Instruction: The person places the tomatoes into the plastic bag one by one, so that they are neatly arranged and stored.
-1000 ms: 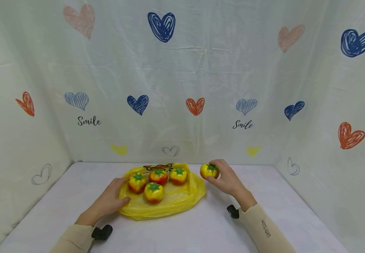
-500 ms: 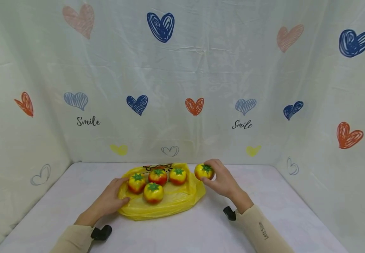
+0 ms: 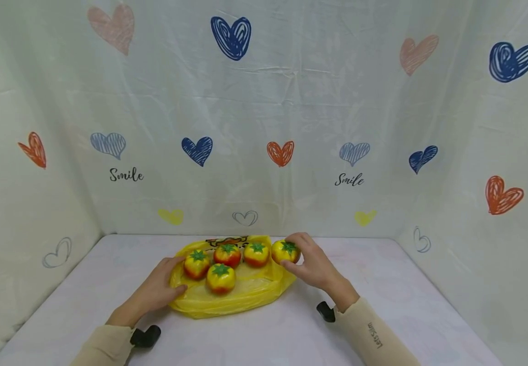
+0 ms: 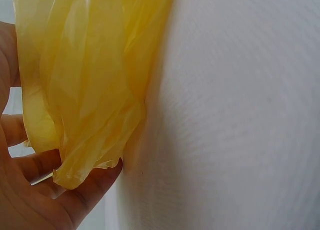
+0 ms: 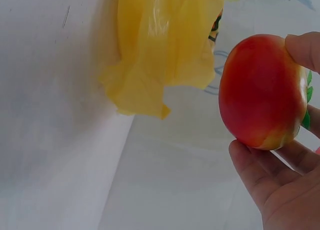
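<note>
A yellow plastic bag [image 3: 250, 300] lies flat on the table, with several yellow-and-red, tomato-like fruits with green star-shaped tops resting in its open middle, such as the front one [image 3: 221, 279]. My left hand [image 3: 156, 287] holds the bag's left end, thumb on the near side and fingers on the far side. In the left wrist view the bag end [image 4: 95, 89] sits among the fingers. At the bag's right edge, my right hand [image 3: 312, 264] grips another tomato-like fruit [image 3: 286, 251] between thumb and fingers. The right wrist view shows that fruit's red underside [image 5: 262, 92], lifted clear of the bag.
The white table [image 3: 245, 340] extends around the bag. Behind it and at both sides hangs a pale curtain [image 3: 264, 101] printed with hearts and "Smile". A black wrist device sits at each cuff, the left one [image 3: 146, 336] near the table.
My right hand has carried its fruit leftward, from beside the bag to the bag's right edge. My left hand and the fruits in the bag have kept their places.
</note>
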Demonstrator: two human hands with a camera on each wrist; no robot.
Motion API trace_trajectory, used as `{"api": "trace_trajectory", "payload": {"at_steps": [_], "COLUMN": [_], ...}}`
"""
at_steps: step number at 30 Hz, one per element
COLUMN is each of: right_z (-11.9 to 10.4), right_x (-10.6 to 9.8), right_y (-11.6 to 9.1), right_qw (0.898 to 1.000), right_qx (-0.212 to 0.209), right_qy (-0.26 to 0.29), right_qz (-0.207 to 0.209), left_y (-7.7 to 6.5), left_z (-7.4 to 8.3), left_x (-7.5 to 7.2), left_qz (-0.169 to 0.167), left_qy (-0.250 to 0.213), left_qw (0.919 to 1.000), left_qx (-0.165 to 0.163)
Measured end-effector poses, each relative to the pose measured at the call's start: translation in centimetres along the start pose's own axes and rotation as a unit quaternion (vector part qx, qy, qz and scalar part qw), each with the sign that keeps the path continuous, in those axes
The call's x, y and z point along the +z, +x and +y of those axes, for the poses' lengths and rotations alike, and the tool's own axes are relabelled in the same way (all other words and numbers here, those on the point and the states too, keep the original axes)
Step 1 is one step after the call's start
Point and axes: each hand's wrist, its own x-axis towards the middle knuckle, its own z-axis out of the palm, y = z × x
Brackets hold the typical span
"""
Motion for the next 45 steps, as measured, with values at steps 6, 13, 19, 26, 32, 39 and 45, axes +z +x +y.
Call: {"api": "trace_trajectory", "payload": {"at_steps": [6,13,19,26,32,39,45], "right_z": [-0.5,-1.2,-1.7,-2.1,-2.4,-2.8,-3.0], "right_x": [0.6,1.2,1.7,2.4,3.0,3.8,4.6], "right_y": [-0.1,-0.1,0.0,0.5,0.9,1.3,1.6], "right_qw": [1.000,1.000,0.999,0.998,0.997,0.995,0.994], "right_qx": [-0.014,-0.013,-0.025,-0.036,-0.048,-0.058,-0.067], "right_qy": [0.008,0.015,0.021,0.029,0.024,0.017,0.018], "right_qz": [-0.005,-0.014,-0.024,-0.041,-0.056,-0.074,-0.083], "left_y": [-0.2,-0.1,0.0,-0.3,-0.2,-0.1,-0.1], "left_z": [-0.1,-0.1,-0.1,0.0,0.0,-0.1,-0.1], "left_x": [-0.1,0.0,0.0,0.0,0.1,0.1,0.1], "left_qz": [0.003,0.003,0.004,0.004,0.010,0.012,0.010], "left_qy": [0.000,-0.001,0.000,-0.001,0.001,-0.002,-0.004], "left_qw": [0.9999,1.0000,1.0000,0.9999,0.9999,0.9998,0.9999], "left_qx": [0.012,0.009,0.008,0.009,0.013,0.018,0.011]}}
